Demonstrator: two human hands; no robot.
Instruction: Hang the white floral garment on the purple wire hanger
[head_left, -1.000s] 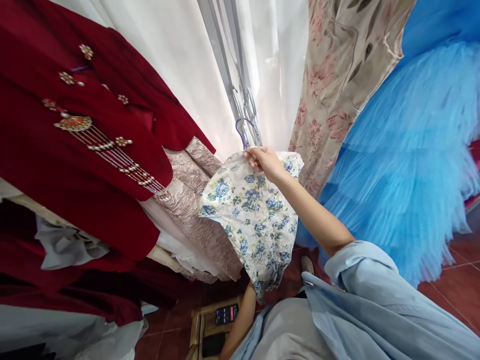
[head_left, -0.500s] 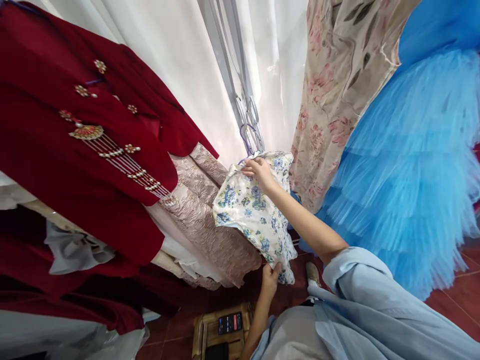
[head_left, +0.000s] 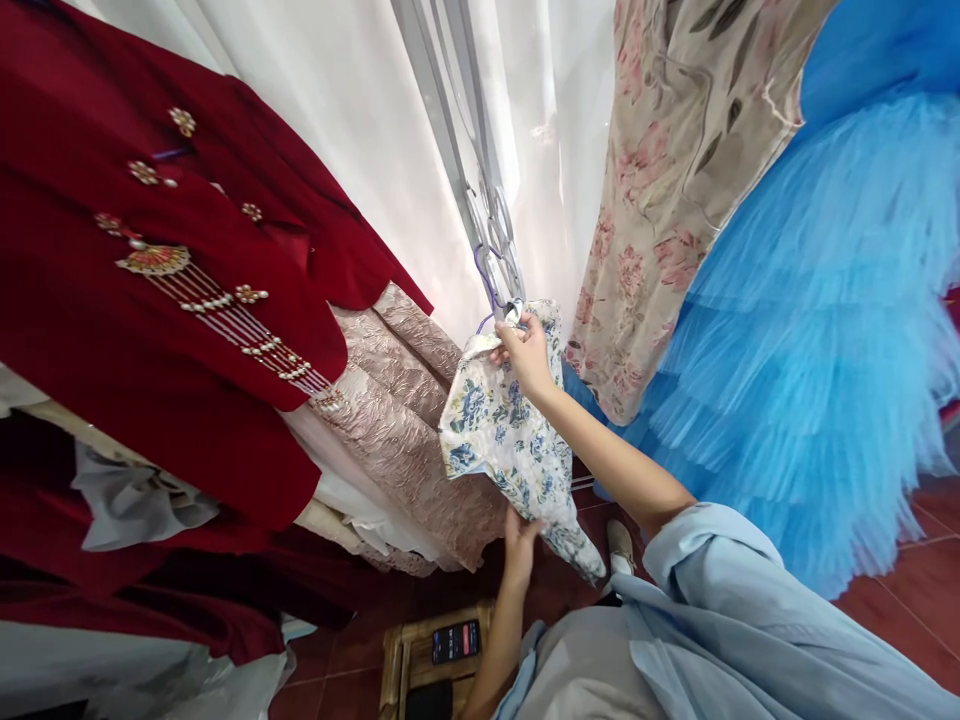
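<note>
A white blouse with blue flowers point(head_left: 510, 440) hangs from a purple hanger point(head_left: 487, 275), its lower end slanting down to the right. At the neckline, my right hand point(head_left: 526, 358) grips the cloth with fingers curled just beside the hanger. Lower down, my left hand point(head_left: 519, 540) is at the underside of the blouse, thumb apart and the fingers partly hidden by fabric; it seems to hold the edge there. Other pale hangers point(head_left: 504, 225) cluster behind the purple one.
On the left hang a dark red jacket point(head_left: 247, 300) with beaded ornaments and a pink textured skirt point(head_left: 405, 420). A beige flowered dress point(head_left: 637, 220) and a blue tulle dress point(head_left: 795, 350) hang right. A phone point(head_left: 455, 642) lies on a wooden stool point(head_left: 397, 650) below.
My right hand has closed more around the neckline. My left hand has moved left and slightly up along the blouse, whose lower end now swings to the right.
</note>
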